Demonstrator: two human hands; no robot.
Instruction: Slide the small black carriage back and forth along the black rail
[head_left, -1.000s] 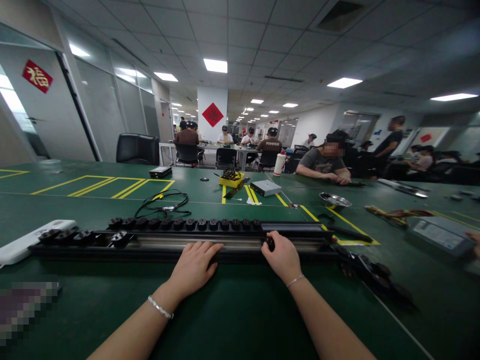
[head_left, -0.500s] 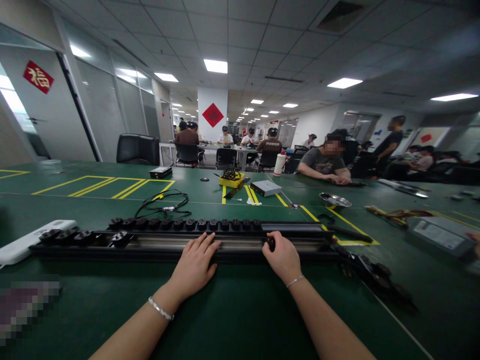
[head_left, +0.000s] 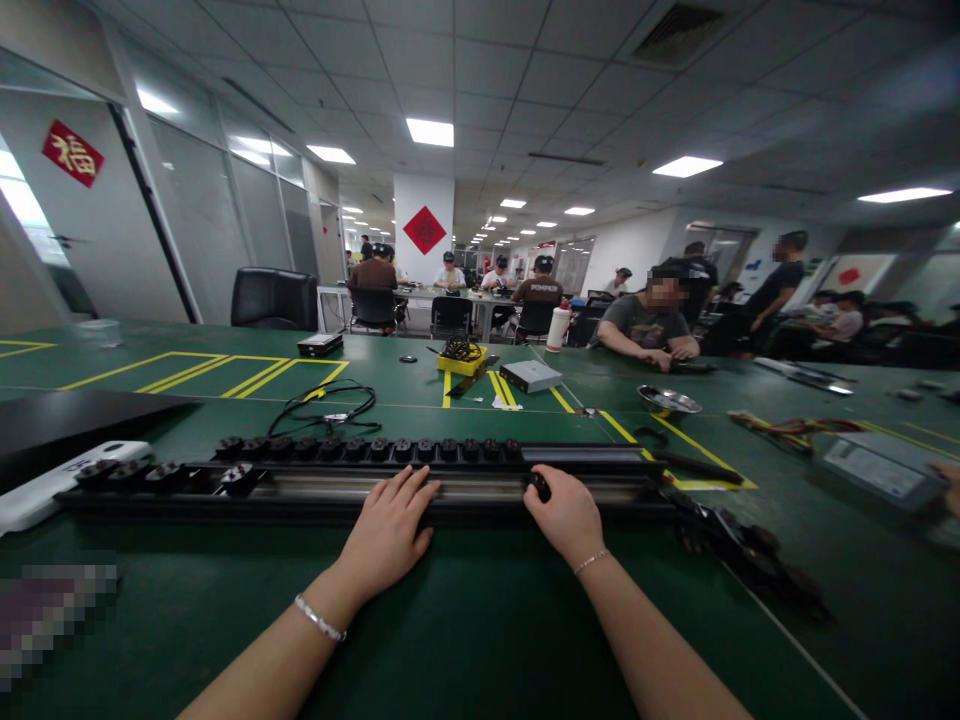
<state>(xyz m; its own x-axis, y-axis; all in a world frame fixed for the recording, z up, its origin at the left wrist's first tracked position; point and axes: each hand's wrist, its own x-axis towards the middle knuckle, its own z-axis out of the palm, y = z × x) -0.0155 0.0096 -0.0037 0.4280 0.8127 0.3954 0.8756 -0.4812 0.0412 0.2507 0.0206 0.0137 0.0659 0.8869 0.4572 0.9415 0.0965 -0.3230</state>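
The long black rail with a silvery inner channel (head_left: 225, 508) lies lengthwise across the near part of the green counter (head_left: 480, 640). The left hand (head_left: 386, 530) is palm down over its front edge, fingers somewhat spread, fingertips on the channel. The right hand (head_left: 566, 512) pinches a small dark rounded piece (head_left: 540, 487) at the channel, thumb and fingers closed about it; its lower part is hidden. Four black pronged plug heads (head_left: 169, 474) sit along the left portion of the rail. Directly behind stands a black strip bearing a row of similar heads (head_left: 403, 449). A flat white plastic case (head_left: 41, 500) is noted at the left end, and a dark jumbled cluster of parts (head_left: 757, 550) at the right end, detail blurred. Beyond the strip: a loose black cable (head_left: 373, 397), a yellow tray holding coiled black cable (head_left: 459, 365), a grey metal box (head_left: 531, 376) and a shiny round dish (head_left: 669, 400). A seated person in a grey shirt (head_left: 646, 322) leans on the far side.
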